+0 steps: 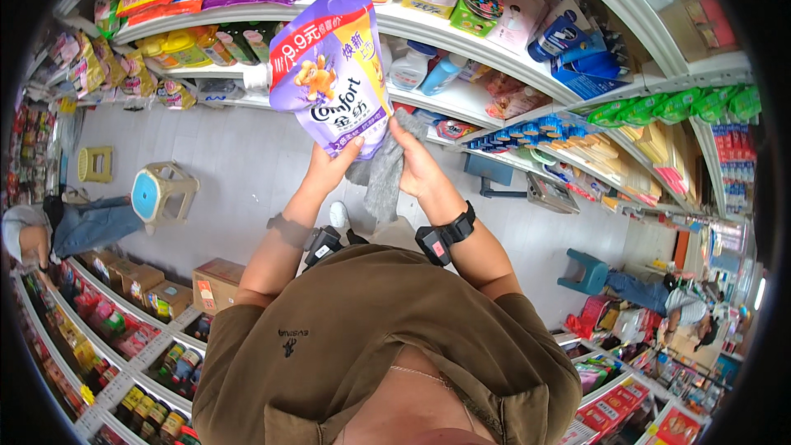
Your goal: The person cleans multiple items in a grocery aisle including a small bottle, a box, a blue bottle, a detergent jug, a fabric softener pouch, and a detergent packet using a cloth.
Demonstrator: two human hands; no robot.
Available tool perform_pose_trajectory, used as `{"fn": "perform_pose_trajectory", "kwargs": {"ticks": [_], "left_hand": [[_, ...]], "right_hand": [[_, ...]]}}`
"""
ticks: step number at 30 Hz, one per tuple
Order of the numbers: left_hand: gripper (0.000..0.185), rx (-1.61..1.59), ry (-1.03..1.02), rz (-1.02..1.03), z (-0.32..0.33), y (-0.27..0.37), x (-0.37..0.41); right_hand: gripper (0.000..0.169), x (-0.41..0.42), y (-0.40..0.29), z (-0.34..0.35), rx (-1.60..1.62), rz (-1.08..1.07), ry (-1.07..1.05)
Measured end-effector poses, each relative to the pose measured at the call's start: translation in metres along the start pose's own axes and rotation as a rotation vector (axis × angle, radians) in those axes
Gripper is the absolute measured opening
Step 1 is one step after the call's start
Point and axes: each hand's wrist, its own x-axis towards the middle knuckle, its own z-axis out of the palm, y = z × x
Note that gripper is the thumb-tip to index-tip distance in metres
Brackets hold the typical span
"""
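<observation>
A purple Comfort fabric softener pouch (334, 74) is held up before the shelves, its printed front towards me and its white cap pointing left. My left hand (332, 167) grips the pouch's lower edge, thumb on the front. At the pouch's lower right corner, my right hand (415, 157) holds a grey cloth (386, 182), which hangs down between my hands. The right thumb and index finger lie close to the pouch; whether they also press on it I cannot tell. Each wrist wears a black strapped device.
Ahead, white shelves (457, 31) hold bags, bottles and boxes. A stool with a blue seat (147, 194) and a small yellow stool (94, 164) stand left, a teal stool (583, 272) right. Cardboard boxes (216, 284) sit by the rear shelf. One person is at far left, another at far right.
</observation>
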Motion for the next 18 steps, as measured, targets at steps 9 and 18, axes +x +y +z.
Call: {"fn": "perform_pose_trajectory", "kwargs": {"ticks": [9,18], "left_hand": [[0.051,0.123,-0.187,-0.033,-0.028,0.011,-0.003],[0.049,0.11,-0.286,0.081,-0.037,0.042,0.001]], "right_hand": [[0.041,-0.003,0.006,-0.019,0.089,-0.189,0.171],[0.044,-0.005,0.039,-0.029,0.171,-0.33,0.147]]}}
